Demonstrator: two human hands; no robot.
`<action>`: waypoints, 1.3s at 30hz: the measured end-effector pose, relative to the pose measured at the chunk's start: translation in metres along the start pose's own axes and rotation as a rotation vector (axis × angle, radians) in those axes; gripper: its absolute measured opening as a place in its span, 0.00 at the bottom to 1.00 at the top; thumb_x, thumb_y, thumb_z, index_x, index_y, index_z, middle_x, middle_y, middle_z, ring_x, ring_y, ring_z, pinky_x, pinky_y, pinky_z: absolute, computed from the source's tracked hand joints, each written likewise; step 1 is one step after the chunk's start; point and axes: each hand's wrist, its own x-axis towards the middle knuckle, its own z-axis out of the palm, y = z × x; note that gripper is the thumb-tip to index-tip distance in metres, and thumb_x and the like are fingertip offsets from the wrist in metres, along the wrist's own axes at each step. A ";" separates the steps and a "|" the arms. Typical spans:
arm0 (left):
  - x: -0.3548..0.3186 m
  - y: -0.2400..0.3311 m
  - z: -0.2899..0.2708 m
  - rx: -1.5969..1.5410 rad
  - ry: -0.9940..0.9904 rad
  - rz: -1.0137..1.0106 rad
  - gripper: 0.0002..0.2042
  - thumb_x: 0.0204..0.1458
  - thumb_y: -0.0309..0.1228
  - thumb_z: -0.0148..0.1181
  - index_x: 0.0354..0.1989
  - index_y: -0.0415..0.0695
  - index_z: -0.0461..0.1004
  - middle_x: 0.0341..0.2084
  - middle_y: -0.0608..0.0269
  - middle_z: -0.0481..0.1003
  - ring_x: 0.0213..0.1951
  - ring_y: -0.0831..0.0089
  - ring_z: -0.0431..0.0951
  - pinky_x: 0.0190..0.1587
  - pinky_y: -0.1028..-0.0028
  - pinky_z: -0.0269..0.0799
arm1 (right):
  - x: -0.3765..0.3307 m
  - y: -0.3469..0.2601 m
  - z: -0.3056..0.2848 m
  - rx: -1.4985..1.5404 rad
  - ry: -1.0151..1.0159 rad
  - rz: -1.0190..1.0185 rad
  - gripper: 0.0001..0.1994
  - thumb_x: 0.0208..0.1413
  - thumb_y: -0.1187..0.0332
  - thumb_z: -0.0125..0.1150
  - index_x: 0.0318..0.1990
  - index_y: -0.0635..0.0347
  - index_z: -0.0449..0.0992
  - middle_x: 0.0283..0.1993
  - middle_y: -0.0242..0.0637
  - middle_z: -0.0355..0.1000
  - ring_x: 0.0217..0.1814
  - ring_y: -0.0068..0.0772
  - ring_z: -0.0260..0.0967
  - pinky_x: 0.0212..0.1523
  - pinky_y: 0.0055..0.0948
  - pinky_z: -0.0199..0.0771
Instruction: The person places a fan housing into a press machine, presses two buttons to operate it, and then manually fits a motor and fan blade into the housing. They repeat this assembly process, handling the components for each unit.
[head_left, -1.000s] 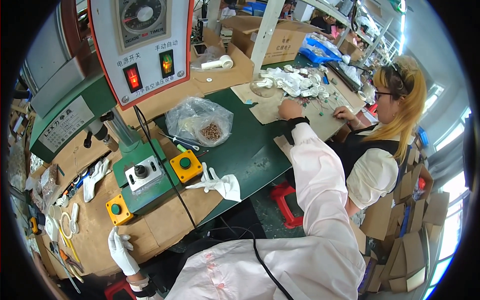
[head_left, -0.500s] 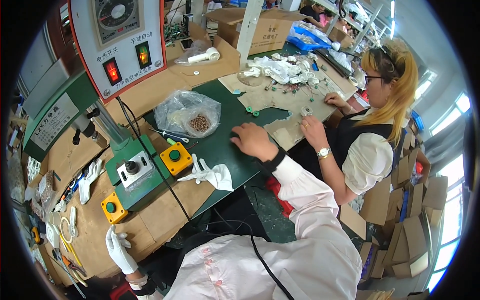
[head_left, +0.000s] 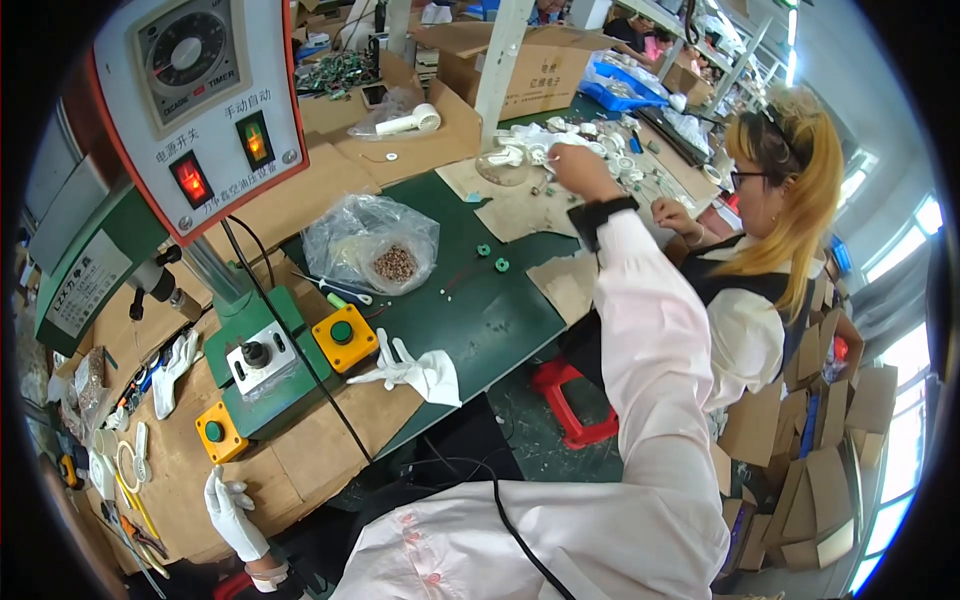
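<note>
My right hand (head_left: 584, 172), bare with a black band at the wrist, reaches far across the table. Its bunched fingers are at the left side of a heap of white plastic parts (head_left: 625, 165); what they pinch, if anything, is hidden. In a white glove, my left hand (head_left: 233, 513) rests at the near edge of the cardboard-covered bench (head_left: 290, 462), fingers apart and holding nothing. Ahead of it is a yellow button box (head_left: 221, 432) beside the green press (head_left: 262, 398). An unworn white glove (head_left: 425, 375) lies by a second yellow button box (head_left: 345, 337).
A clear plastic bag (head_left: 340, 232) with small copper-coloured pieces (head_left: 394, 263) lies on the green mat (head_left: 480, 335). Two green ring-shaped parts (head_left: 501, 265) are nearby. A co-worker (head_left: 765, 220) sits at the right. A red stool (head_left: 575, 405) stands below; pliers (head_left: 150, 540) lie at left.
My right hand has moved from above the green mat, away and to the right, to the white parts. My left hand stays near the bench edge. The co-worker's nearer hand is now hidden behind my arm.
</note>
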 end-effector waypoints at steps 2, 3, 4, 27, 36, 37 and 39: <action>-0.003 -0.002 -0.001 0.006 0.037 0.005 0.18 0.67 0.37 0.46 0.58 0.39 0.70 0.25 0.70 0.70 0.20 0.88 0.61 0.23 0.86 0.55 | 0.033 0.022 0.022 -0.107 -0.031 0.035 0.11 0.54 0.71 0.54 0.44 0.52 0.79 0.47 0.44 0.77 0.50 0.50 0.74 0.47 0.46 0.74; -0.004 -0.003 -0.002 0.005 0.059 0.002 0.18 0.67 0.37 0.46 0.58 0.39 0.71 0.25 0.70 0.70 0.21 0.88 0.61 0.23 0.86 0.55 | 0.043 0.035 0.035 -0.135 0.000 0.025 0.13 0.54 0.71 0.55 0.46 0.51 0.79 0.50 0.42 0.76 0.52 0.50 0.73 0.47 0.46 0.75; -0.005 -0.006 -0.002 0.003 0.079 -0.001 0.18 0.67 0.37 0.47 0.57 0.39 0.71 0.25 0.70 0.70 0.21 0.88 0.61 0.23 0.86 0.55 | 0.053 0.046 0.048 -0.164 0.031 0.016 0.14 0.54 0.71 0.55 0.48 0.50 0.78 0.52 0.41 0.75 0.53 0.50 0.72 0.47 0.46 0.75; -0.010 0.013 0.008 -0.046 0.132 -0.010 0.20 0.68 0.40 0.45 0.57 0.35 0.69 0.25 0.70 0.68 0.24 0.86 0.62 0.28 0.85 0.58 | 0.048 0.002 -0.017 0.447 0.455 -0.073 0.27 0.49 0.70 0.70 0.58 0.57 0.70 0.50 0.51 0.75 0.50 0.46 0.75 0.49 0.36 0.74; -0.062 0.133 0.103 -0.357 -0.298 0.095 0.25 0.61 0.28 0.54 0.66 0.39 0.59 0.51 0.50 0.71 0.53 0.64 0.75 0.56 0.68 0.70 | -0.104 -0.147 -0.084 1.113 -0.069 -0.253 0.27 0.53 0.74 0.67 0.61 0.59 0.67 0.49 0.34 0.76 0.48 0.24 0.74 0.49 0.24 0.73; -0.055 0.143 0.125 -0.551 -0.508 0.023 0.34 0.58 0.27 0.58 0.71 0.41 0.50 0.62 0.46 0.63 0.63 0.59 0.66 0.64 0.63 0.62 | -0.125 -0.166 -0.090 1.140 -0.137 -0.287 0.28 0.53 0.75 0.66 0.63 0.60 0.66 0.50 0.34 0.75 0.48 0.24 0.74 0.49 0.24 0.73; -0.053 0.157 0.171 -0.612 -0.574 -0.025 0.40 0.57 0.30 0.61 0.73 0.43 0.42 0.66 0.46 0.57 0.66 0.58 0.60 0.65 0.63 0.59 | -0.165 -0.205 -0.101 1.219 -0.235 -0.349 0.29 0.53 0.77 0.65 0.64 0.62 0.64 0.52 0.35 0.74 0.50 0.24 0.73 0.50 0.23 0.73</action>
